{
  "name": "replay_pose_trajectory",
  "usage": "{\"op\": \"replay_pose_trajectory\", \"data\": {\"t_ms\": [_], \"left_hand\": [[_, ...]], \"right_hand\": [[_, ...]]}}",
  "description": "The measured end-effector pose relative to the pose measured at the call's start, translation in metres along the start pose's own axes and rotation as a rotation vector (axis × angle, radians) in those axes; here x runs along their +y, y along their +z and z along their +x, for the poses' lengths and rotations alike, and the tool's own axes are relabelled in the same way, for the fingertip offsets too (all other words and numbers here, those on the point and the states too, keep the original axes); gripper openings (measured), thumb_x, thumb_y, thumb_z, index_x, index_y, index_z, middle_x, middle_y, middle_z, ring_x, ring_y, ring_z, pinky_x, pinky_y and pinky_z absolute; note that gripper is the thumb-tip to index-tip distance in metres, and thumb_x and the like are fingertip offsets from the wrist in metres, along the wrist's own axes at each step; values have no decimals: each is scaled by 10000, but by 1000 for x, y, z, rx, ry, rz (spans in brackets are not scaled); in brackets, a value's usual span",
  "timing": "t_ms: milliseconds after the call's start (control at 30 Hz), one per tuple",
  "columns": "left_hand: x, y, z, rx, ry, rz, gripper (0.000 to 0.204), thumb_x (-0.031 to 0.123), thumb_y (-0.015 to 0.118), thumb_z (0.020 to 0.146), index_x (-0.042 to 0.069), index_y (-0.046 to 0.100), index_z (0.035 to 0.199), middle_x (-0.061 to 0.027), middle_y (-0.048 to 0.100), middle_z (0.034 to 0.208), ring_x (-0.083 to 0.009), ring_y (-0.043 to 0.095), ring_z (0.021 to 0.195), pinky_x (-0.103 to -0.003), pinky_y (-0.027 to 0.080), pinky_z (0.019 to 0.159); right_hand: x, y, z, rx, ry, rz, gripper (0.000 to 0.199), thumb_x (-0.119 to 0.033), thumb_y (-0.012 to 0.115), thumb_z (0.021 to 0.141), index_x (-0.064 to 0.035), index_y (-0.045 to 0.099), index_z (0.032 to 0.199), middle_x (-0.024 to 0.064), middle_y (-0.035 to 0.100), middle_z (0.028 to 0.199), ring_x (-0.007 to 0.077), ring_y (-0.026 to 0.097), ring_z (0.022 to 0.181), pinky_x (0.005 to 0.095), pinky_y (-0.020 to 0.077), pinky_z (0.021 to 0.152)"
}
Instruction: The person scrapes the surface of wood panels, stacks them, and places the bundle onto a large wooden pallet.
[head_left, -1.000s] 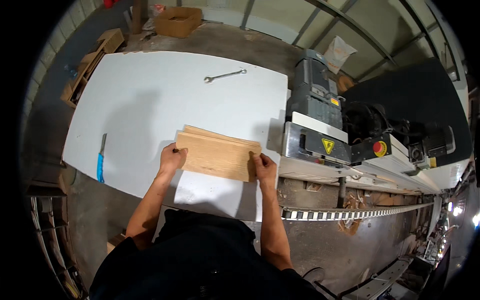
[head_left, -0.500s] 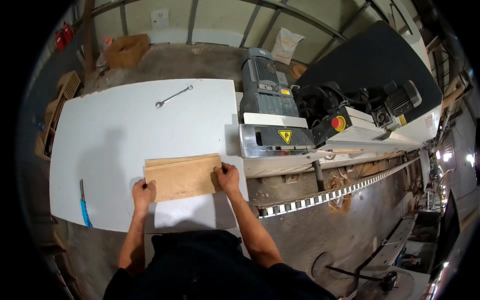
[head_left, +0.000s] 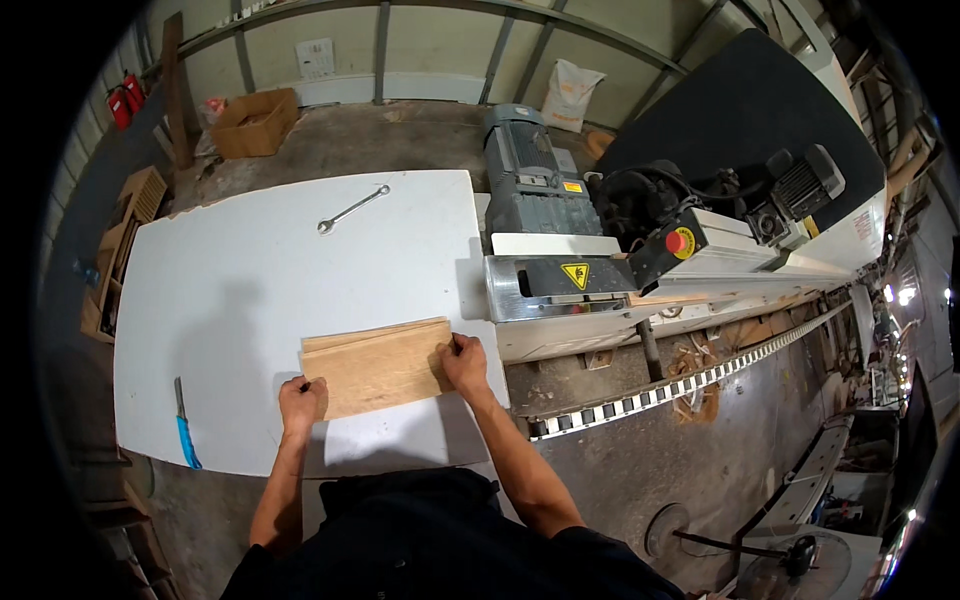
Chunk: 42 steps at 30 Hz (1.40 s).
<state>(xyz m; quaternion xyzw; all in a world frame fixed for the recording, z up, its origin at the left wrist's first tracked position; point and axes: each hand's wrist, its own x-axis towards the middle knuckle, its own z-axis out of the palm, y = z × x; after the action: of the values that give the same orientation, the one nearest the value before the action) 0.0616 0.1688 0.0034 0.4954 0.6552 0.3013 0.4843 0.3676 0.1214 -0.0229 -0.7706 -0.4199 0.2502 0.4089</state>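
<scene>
A small stack of thin light-brown wood veneer sheets (head_left: 378, 370) is held over the near part of a white tabletop (head_left: 250, 290). The sheets are slightly fanned along their far edge. My left hand (head_left: 301, 402) grips the stack at its left end, and my right hand (head_left: 463, 366) pinches the right end, thumbs on top. Left of my left hand lies a blue-handled knife (head_left: 184, 430) with a narrow blade. Beyond the sheets, a metal combination wrench (head_left: 353, 210) rests on the tabletop.
At the table's right stands a machine with a grey motor (head_left: 525, 165), a red stop button (head_left: 680, 242) and a black-and-white conveyor chain (head_left: 690, 378). A cardboard box (head_left: 255, 124) and a white sack (head_left: 572, 95) sit on the floor behind. A fan (head_left: 800, 560) is at the lower right.
The whole view has shifted a little, so the table and machine appear slightly lower and further right. Both hands keep their hold on the veneer sheets.
</scene>
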Motion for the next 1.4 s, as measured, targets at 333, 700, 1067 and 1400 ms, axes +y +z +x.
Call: {"op": "replay_pose_trajectory", "data": {"t_ms": [333, 700, 1067, 1400], "left_hand": [[-14, -10, 6, -39, 144, 93, 265, 128, 678, 798, -55, 664, 989, -118, 658, 806, -177, 595, 692, -301, 489, 649], [36, 10, -37, 89, 449, 73, 320, 76, 670, 795, 24, 628, 1107, -127, 571, 997, -241, 573, 917, -321, 480, 770], [63, 44, -53, -220, 494, 13, 217, 55, 643, 819, 6, 640, 1030, -79, 594, 845, -150, 557, 730, -268, 475, 656], [47, 93, -41, -415, -106, -815, 274, 112, 649, 880, -6, 565, 1112, -66, 626, 988, -158, 598, 867, -311, 511, 755]], "right_hand": [[14, -8, -9, 25, 256, 549, 501, -270, 712, 849, 75, 575, 1184, 82, 662, 1046, 147, 597, 892, 273, 480, 783], [20, -100, 33, 347, 630, 1217, 645, -634, 662, 763, -46, 507, 978, 70, 609, 810, 225, 621, 723, 338, 499, 625], [7, -82, 29, 133, 525, 1106, 157, -129, 651, 880, 12, 587, 908, 56, 601, 700, 217, 635, 637, 383, 580, 680], [-54, -3, -111, -383, 554, 1104, 50, -43, 623, 882, -18, 617, 925, 79, 664, 861, 200, 657, 721, 330, 574, 718]]}}
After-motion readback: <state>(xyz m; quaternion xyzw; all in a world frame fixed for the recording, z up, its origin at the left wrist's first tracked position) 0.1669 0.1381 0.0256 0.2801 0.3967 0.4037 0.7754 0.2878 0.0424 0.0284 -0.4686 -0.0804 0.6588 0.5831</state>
